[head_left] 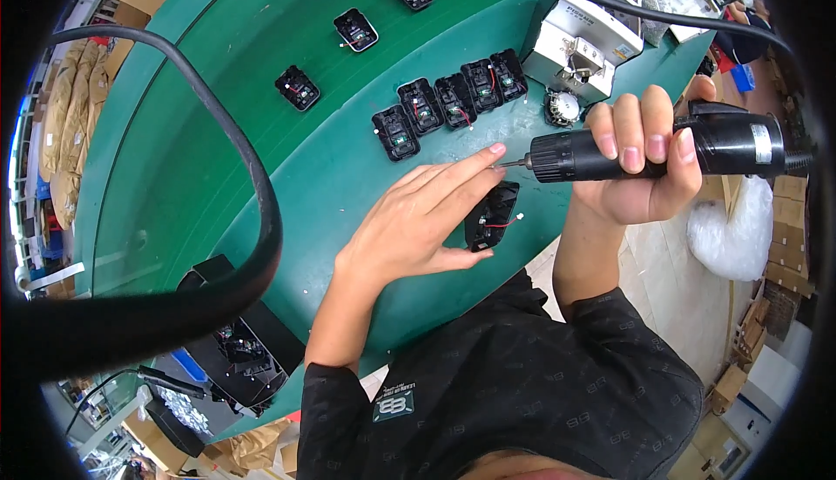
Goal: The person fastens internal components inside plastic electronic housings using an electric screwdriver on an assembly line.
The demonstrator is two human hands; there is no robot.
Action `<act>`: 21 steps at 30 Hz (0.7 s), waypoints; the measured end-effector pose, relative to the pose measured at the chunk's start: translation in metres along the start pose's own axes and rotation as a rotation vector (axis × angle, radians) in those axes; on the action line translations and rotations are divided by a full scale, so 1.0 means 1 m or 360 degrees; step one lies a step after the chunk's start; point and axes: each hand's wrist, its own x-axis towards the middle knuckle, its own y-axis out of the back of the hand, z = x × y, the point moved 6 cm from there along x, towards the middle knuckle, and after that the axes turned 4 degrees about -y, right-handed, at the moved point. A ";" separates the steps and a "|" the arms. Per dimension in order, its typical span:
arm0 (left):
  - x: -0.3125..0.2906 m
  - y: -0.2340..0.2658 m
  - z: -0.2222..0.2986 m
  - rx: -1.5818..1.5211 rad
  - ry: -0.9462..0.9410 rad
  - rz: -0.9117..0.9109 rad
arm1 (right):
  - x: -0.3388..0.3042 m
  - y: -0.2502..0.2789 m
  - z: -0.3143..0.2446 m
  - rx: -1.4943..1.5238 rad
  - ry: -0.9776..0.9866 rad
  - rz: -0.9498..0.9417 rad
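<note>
1. Our right hand (644, 145) is clenching a black electric screwdriver (575, 156), fingers and thumb wrapping around it, and we are holding it nearly level with its bit (517, 164) pointing left.
2. Our left hand (418, 219) is reaching over a black housing (502, 207), its fingers extended near the bit's tip; we cannot tell whether it is gripping the housing.
3. That housing is resting on the green table (326, 192) close in front of us, and its open shell is containing dark parts and a red wire (495, 226).
4. Farther off, five open housings (422, 107) are lying in a row, holding small boards and wires.
5. Four more housings (355, 30) are sitting spaced along the green strip (226, 88).
6. At lower left, a black box (280, 341) is holding a jumble of dark parts (239, 349).
</note>
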 end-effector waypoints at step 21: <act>-0.001 0.000 0.002 -0.0036 -0.0054 0.0060 | 0.001 -0.004 0.005 -0.0078 -0.0092 -0.0096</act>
